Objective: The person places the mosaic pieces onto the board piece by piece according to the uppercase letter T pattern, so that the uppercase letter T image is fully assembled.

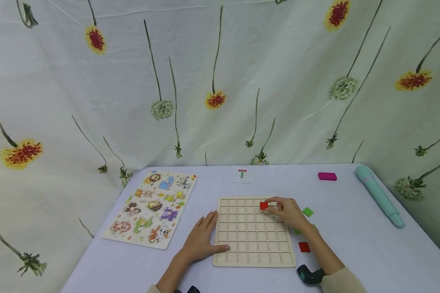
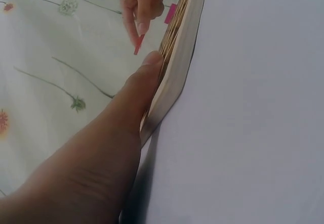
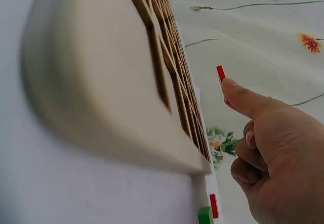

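Observation:
A wooden grid board [image 1: 254, 236] lies flat on the table, divided into small square cells. My right hand [image 1: 287, 211] pinches a red square tile [image 1: 263, 206] between thumb and finger, over the far right part of the grid. In the right wrist view, the red tile [image 3: 220, 73] stands edge-on at the thumb tip, above the board [image 3: 126, 92]. My left hand [image 1: 201, 240] rests along the board's left edge, its thumb stretched over the near left cells and its fingers straight. The left wrist view shows that thumb [image 2: 136, 85] on the rim.
Green tile [image 1: 308, 211] and red tile [image 1: 304, 247] lie right of the board. A card with a coloured T pattern [image 1: 242, 174] lies behind it. An animal puzzle board [image 1: 152, 207] is at left. A magenta block [image 1: 327, 176] and a teal tube-shaped case [image 1: 379, 195] lie at back right.

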### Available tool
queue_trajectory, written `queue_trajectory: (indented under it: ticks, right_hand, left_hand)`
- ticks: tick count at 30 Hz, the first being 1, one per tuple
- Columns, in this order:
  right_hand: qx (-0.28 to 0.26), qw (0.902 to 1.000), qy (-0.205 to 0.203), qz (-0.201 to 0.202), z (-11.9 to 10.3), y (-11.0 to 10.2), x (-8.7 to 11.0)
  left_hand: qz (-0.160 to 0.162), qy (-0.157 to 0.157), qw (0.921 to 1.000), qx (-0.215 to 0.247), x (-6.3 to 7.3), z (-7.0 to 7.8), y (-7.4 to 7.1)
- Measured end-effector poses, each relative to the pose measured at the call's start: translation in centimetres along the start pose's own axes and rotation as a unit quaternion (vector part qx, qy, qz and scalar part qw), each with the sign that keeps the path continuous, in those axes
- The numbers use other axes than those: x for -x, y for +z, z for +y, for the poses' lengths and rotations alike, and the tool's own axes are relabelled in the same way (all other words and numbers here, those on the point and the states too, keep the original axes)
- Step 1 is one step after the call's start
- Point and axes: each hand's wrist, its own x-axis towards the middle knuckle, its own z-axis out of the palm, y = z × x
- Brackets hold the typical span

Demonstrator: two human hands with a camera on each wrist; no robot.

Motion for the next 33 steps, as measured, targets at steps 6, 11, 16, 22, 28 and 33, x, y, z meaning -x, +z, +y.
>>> queue_trajectory:
  ticks: [6, 11, 16, 22, 28, 33]
  right_hand:
    - [-0.011, 0.9997, -0.022, 0.009, -1.6, 2.4, -1.0]
    - [-0.011, 0.9992, -0.033, 0.018, -3.1, 4.5, -1.5]
    - [0.001, 0.9997, -0.02, 0.015, -3.4, 5.9, -1.9]
    - [-0.005, 1.0, -0.004, -0.003, -3.4, 6.4, -2.0]
    - [0.027, 0.9995, -0.017, -0.003, -3.6, 6.4, -1.9]
    - [0.044, 0.999, -0.011, -0.007, -3.8, 6.4, -1.9]
  left_hand:
    - [-0.006, -0.007, 0.9999, -0.013, 0.0, 0.1, 0.0]
    - [-0.004, -0.002, 0.9999, -0.013, 0.1, 0.1, -0.2]
    - [-0.013, -0.007, 0.9999, -0.007, 0.0, 0.0, -0.2]
    - [-0.015, -0.01, 0.9998, -0.007, 0.1, 0.0, 0.0]
    - [-0.006, 0.001, 0.9999, -0.01, 0.1, 0.1, -0.1]
    - [-0.009, 0.001, 0.9999, -0.008, 0.1, 0.1, -0.1]
